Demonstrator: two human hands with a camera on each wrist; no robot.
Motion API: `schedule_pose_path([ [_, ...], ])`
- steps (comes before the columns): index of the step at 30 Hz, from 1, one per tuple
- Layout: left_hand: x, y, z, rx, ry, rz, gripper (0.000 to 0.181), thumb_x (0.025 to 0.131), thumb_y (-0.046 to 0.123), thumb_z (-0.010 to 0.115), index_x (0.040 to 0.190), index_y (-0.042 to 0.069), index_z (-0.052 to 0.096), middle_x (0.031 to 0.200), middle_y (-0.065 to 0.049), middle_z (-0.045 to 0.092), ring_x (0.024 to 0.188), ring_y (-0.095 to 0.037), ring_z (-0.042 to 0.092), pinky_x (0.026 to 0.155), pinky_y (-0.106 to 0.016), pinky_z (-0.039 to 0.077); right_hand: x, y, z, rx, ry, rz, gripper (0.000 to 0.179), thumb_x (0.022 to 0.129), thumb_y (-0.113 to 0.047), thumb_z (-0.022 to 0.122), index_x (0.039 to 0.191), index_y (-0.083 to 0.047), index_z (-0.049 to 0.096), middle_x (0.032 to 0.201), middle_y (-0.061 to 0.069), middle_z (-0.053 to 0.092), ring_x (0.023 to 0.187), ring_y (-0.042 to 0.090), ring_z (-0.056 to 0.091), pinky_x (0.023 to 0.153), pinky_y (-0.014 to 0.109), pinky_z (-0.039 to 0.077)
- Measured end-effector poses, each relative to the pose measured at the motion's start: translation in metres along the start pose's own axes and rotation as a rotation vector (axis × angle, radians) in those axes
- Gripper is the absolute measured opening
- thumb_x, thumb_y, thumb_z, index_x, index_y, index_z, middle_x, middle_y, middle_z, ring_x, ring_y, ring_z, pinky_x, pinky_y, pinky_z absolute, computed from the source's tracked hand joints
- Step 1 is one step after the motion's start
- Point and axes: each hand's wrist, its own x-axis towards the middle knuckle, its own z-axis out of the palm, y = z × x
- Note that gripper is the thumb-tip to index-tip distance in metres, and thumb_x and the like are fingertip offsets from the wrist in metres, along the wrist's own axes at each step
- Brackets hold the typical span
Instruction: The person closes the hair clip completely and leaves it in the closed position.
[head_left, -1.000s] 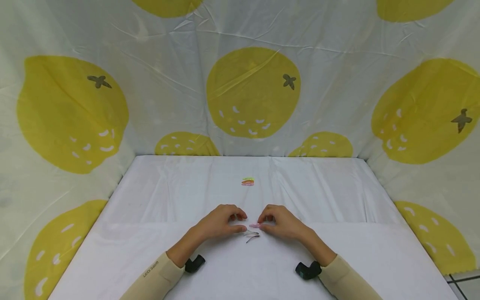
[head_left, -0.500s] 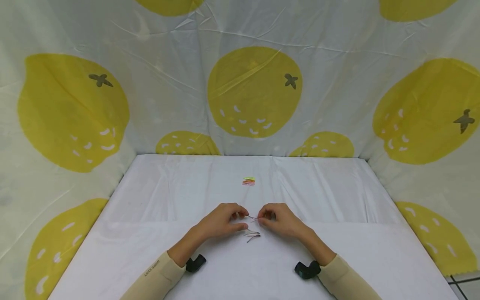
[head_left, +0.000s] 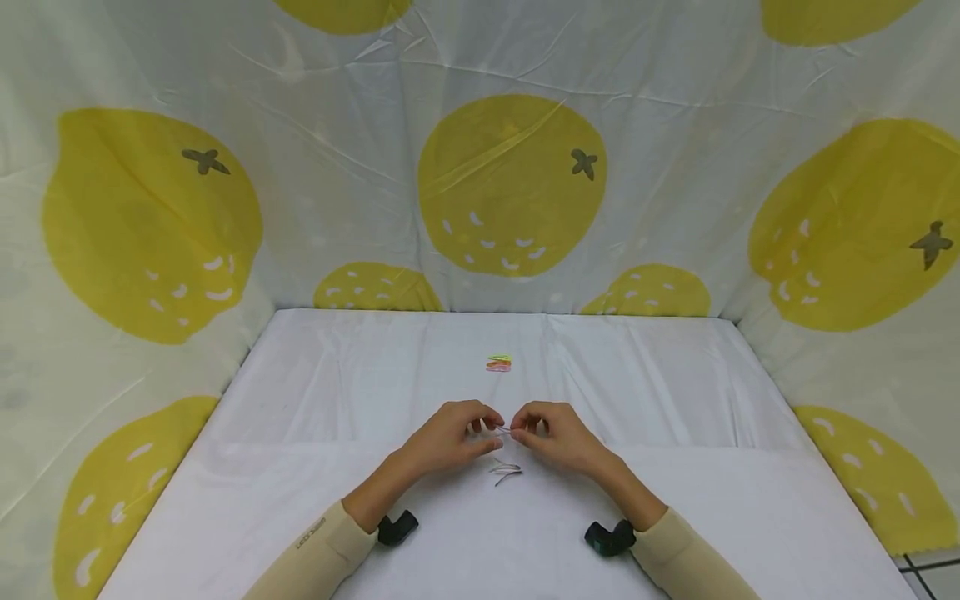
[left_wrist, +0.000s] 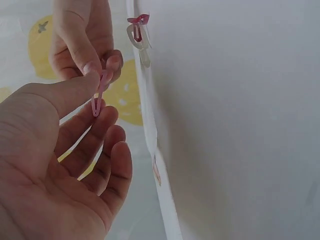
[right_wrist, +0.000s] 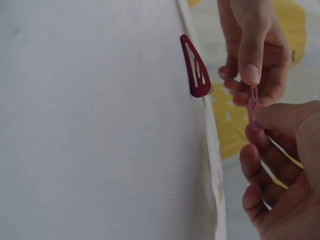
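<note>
Two hands: the left hand [head_left: 450,433] and the right hand [head_left: 561,437] meet fingertips-close above the white table [head_left: 637,375], in front of the person.
Pink hair clip: the small slim clip [right_wrist: 251,111] is up in the air between them, its rounded end towards the right hand and its narrow end towards the left.
Right fingers: thumb and forefinger pinch the clip near its rounded end; the others curve loosely.
Left fingers: parted, with a gap between thumb and forefinger, the forefinger at the clip's narrow end; I cannot tell how firmly it touches.
Clips below: on the cloth under the hands lie a dark red clip [right_wrist: 201,90] and, just beside it, a pale clip [left_wrist: 144,57].
Bright group: farther back sit yellow-green, orange and pink pieces [head_left: 498,363], too small for me to make out singly.
Sleeves and wrists: beige sleeves [head_left: 315,550], with a black device [head_left: 397,528] at each wrist.
Backdrop: pale hanging cloth [head_left: 675,167] printed with big yellow lemons.
</note>
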Motion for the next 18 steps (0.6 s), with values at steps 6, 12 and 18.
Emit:
schedule_pose_path([
  [6,0.004,0.003,0.000,-0.005,0.057,0.016,0.019,0.094,0.025,0.077,0.112,0.017,0.075,0.103,0.009,0.074,0.087,-0.012,0.064,0.079,-0.031,0.057,0.003,-0.007,-0.003,-0.004,0.012,-0.020,0.006,0.098,-0.027,0.072,0.095,-0.022,0.074,0.087,-0.014,0.069,0.079,0.004,0.060,0.070,0.025,0.045],
  [12,0.009,0.004,-0.005,0.001,0.089,0.011,0.016,0.095,0.024,0.077,0.110,0.018,0.076,0.100,0.010,0.075,0.086,-0.009,0.064,0.078,-0.033,0.057,0.006,-0.009,-0.007,0.003,0.064,-0.040,0.004,0.098,-0.026,0.073,0.098,-0.022,0.074,0.090,-0.016,0.070,0.080,0.004,0.061,0.072,0.032,0.049],
  [18,0.014,0.004,-0.011,-0.008,0.128,0.007,0.014,0.095,0.025,0.076,0.107,0.020,0.077,0.097,0.012,0.075,0.083,-0.003,0.063,0.075,-0.029,0.056,0.010,-0.009,-0.009,0.022,0.092,-0.062,0.004,0.097,-0.026,0.074,0.101,-0.025,0.073,0.091,-0.016,0.070,0.080,0.005,0.061,0.073,0.031,0.050],
])
